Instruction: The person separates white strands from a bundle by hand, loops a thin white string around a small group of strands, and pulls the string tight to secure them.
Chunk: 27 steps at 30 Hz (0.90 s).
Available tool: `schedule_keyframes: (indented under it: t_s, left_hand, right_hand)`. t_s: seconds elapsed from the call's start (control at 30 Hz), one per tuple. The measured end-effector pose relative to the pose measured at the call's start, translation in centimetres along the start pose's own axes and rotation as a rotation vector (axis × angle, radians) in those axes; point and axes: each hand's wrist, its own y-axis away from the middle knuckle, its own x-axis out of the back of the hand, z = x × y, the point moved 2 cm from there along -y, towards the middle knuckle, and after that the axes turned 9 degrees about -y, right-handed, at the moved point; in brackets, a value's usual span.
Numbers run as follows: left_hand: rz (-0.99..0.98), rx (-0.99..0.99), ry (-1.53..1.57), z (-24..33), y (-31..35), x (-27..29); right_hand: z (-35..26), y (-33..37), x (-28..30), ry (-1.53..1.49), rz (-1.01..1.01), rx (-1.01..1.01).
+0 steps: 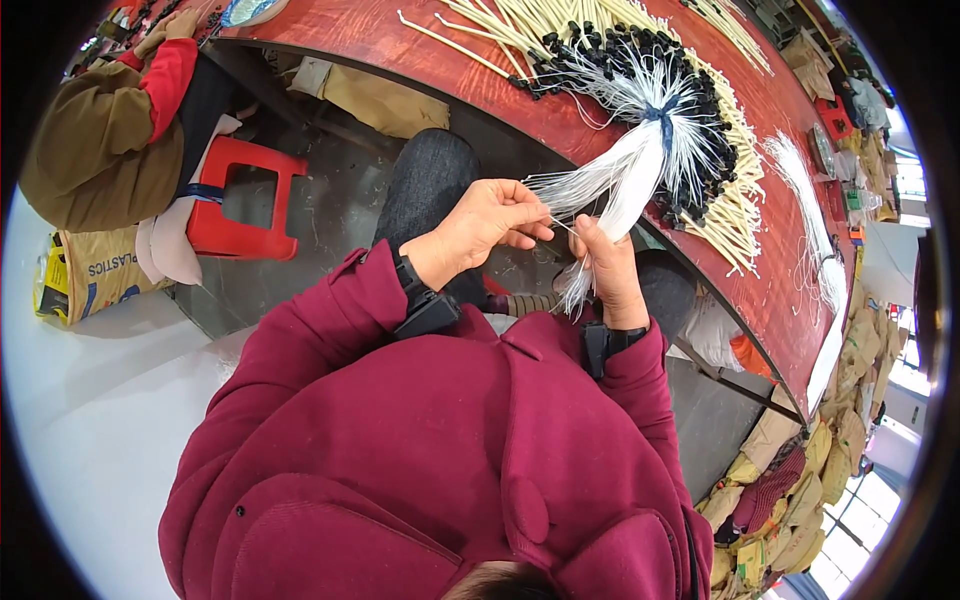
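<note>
A large bundle of white strings (640, 185) hangs over the table's near edge toward my lap. A dark blue tie (658, 114) gathers the strings together on the tabletop. Beyond it they fan out to many small black end pieces (718, 112) on thin cream-coloured rods (735, 235). My right hand (610, 265) is closed on the loose string ends, thumb uppermost. Just left of it, my left hand (490, 225) pinches a thin strand between thumb and forefinger, its other fingers curled. The strand's exact path between the hands is too fine to follow.
The red table (370, 35) curves across ahead, with a second white string bundle (820, 265) at its right end. At left, a person (110, 140) sits by a red plastic stool (240, 232). Brown sacks (790, 510) are piled at right; a yellow bag (90, 270) stands left.
</note>
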Motion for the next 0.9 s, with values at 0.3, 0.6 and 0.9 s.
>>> schedule_keyframes:
  t_s: [0.3,0.6,0.9]
  left_hand:
    - [0.022,0.129,-0.046,1.6,0.9,-0.6]
    - [-0.087,0.102,-0.136,-0.1,-0.5,0.9]
    - [0.035,0.254,0.086,0.5,0.9,0.6]
  right_hand:
    - [-0.2,0.2,0.2,0.023,-0.036,-0.006]
    - [-0.3,-0.1,0.6,-0.015,-0.073,-0.026]
    - [0.1,0.4,1.0,0.020,-0.006,-0.024]
